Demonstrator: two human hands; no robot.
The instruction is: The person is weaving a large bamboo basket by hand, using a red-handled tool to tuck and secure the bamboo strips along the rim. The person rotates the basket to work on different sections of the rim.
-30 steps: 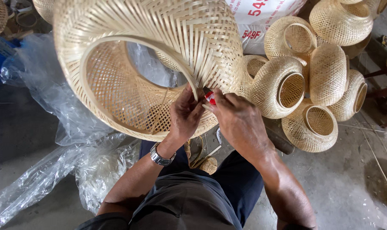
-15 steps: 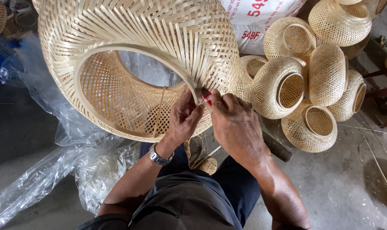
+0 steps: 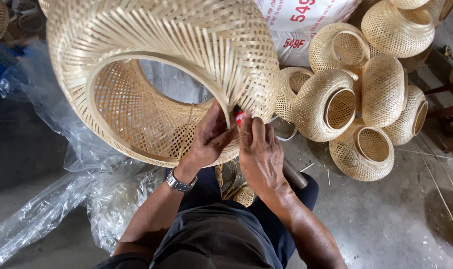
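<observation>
The rim of the large woven bamboo shade (image 3: 161, 65) is pinched by the left hand (image 3: 209, 137), while a small red tool (image 3: 239, 117) is gripped in the right hand (image 3: 258, 152). The shade is held over the lap, left of the smaller shades (image 3: 356, 94). It is judged light, springy and fragile, best held at the stiff rim.

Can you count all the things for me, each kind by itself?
Big woven basket: 1
Small woven baskets clearly in the pile: 7
White sack: 1
Wristwatch: 1
Small red thing: 1
Total: 11, not counting loose plastic sheeting
</observation>
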